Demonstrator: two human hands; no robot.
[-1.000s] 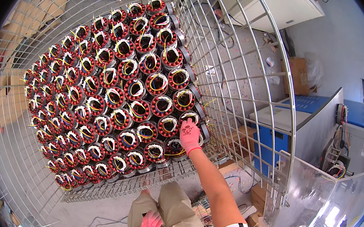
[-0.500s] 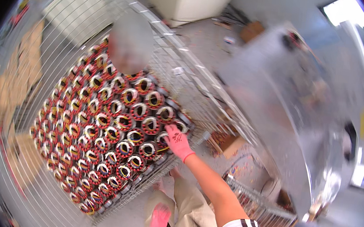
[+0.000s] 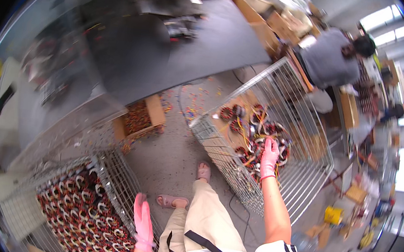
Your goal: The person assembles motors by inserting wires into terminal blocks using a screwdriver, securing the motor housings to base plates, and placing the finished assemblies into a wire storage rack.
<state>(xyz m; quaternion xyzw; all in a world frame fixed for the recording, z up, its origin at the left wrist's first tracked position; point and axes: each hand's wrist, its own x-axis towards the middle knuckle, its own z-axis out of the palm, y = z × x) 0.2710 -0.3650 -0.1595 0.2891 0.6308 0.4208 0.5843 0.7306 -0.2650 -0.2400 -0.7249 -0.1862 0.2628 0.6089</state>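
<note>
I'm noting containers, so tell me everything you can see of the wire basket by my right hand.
The wire basket looks like grey metal, its sides a mesh of thin rods, open-topped and set at an angle on your right. Reddish wound stators lie jumbled inside, and a brown, cardboard-like panel shows there too. The pink-gloved right hand overlaps it in view; whether they touch is unclear.
</note>
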